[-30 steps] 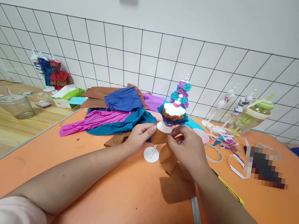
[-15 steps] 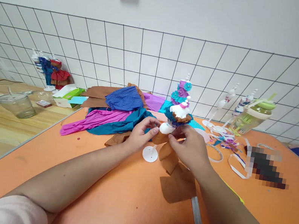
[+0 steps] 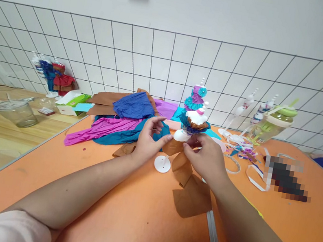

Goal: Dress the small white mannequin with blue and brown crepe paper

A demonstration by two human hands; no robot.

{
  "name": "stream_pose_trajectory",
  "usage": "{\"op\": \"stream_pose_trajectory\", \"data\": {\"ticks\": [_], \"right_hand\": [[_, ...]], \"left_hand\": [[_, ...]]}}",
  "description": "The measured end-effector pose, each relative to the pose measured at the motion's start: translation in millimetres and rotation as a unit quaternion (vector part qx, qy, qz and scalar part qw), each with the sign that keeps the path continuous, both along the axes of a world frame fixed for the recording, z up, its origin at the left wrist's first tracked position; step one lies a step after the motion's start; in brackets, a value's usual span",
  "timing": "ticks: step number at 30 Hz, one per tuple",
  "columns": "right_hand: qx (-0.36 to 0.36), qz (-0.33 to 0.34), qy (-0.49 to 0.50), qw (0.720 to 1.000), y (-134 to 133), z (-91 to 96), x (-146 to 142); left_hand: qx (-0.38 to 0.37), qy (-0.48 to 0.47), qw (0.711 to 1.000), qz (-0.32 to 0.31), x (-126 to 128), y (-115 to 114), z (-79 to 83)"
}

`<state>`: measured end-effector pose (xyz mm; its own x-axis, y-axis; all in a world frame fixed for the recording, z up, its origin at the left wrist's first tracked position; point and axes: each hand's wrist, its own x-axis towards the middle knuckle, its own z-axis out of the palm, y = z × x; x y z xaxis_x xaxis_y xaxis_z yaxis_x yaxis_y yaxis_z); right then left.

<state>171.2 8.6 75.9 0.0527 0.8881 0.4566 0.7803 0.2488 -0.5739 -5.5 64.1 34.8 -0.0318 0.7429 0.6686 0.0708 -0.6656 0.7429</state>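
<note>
Compared with a moment earlier, the left hand's (image 3: 149, 143) fingers stand spread wider — only the thumb meets the brown paper strip (image 3: 172, 147). The right hand's (image 3: 207, 158) fingers pinch that strip at the white miniature dress form (image 3: 180, 135), midway across the orange surface (image 3: 114, 216), its long axis tilted, neck leaning toward the far right corner.

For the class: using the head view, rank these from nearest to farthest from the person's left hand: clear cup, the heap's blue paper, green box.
From the left hand:
1. Blue paper: just beyond, slightly left.
2. Green box: farther left.
3. Clear cup: farthest left.
</note>
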Motion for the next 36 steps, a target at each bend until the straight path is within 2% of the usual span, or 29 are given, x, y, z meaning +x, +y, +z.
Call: {"op": "stream_pose_trajectory", "data": {"ticks": [2, 6, 11, 15, 20, 25, 29, 36], "right_hand": [[-0.001, 0.001, 0.003, 1.000, -0.1, 0.4, 0.1], [0.001, 0.005, 0.006, 1.000, -0.9, 1.1, -0.8], [0.005, 0.002, 0.008, 1.000, -0.4, 0.2, -1.6], [0.007, 0.003, 0.006, 1.000, 0.2, -1.0, -2.0], [0.005, 0.008, 0.005, 1.000, -0.8, -1.4, -3.6], [0.003, 0.019, 0.013, 1.000, -1.3, -2.1, -5.1], [0.004, 0.026, 0.008, 1.000, -2.1, -2.8, -6.4], [-0.002, 0.033, 0.026, 0.999, -2.0, -4.1, -6.6]], "left_hand": [[0.001, -0.017, 1.000, 0.001, -0.3, 1.3, 1.2], [-0.053, -0.027, 0.996, -0.072, 1.7, -3.8, 4.9], [-0.092, -0.050, 0.990, -0.090, 3.7, -12.4, 7.4], [-0.089, -0.049, 0.988, -0.118, 4.6, -12.5, 7.4], [-0.065, -0.004, 0.993, -0.098, 9.1, -11.4, 7.6], [-0.076, 0.037, 0.992, -0.091, 8.7, -11.4, 8.7], [-0.107, 0.008, 0.983, -0.146, 9.5, -14.2, 10.8], [-0.152, -0.026, 0.976, -0.153, 12.2, -13.8, 13.8]]}}
